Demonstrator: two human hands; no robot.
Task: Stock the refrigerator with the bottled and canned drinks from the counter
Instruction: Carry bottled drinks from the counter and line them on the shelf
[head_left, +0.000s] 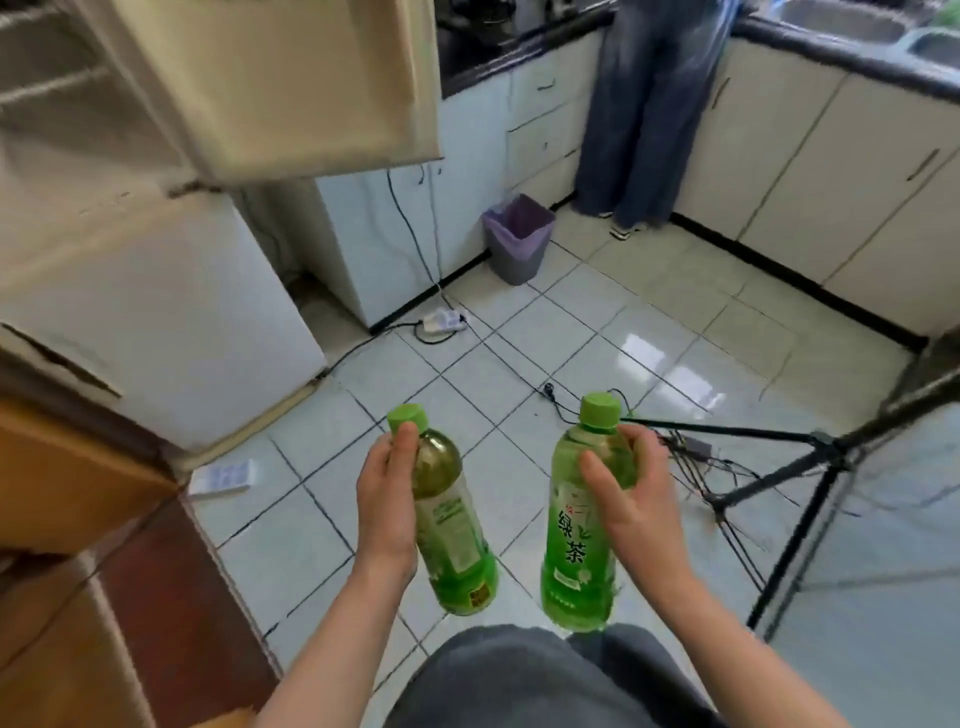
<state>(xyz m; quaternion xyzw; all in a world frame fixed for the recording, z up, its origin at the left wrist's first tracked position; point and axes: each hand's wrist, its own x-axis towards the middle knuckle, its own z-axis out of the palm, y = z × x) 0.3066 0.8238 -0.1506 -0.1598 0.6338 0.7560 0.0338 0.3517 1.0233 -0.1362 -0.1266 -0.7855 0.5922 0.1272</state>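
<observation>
While the view was tipped down at the tiled floor (597, 322), there was a green tea bottle in each hand. The left hand (387, 499) was wrapped round the neck and shoulder of the darker bottle (452, 525), thumb up by its green cap, with the bottle leaning so its base swung right. The right hand (631, 499) gripped the upper half of the brighter bottle (571, 545), which was closer to upright, its label of Chinese characters facing the camera. The two bottles were near each other but not touching, both held in the air just above the person's lap.

The white refrigerator (171, 312) sat off to the left, upper door (291, 78) swung open and lower door closed. Further back, a bin (518, 244) with a purple liner stood by the cabinets, a power strip (441, 319) lay on the floor, and someone in wide jeans (649, 114) stood at the dark bench (831, 57). A black tripod (810, 467) was on the right.
</observation>
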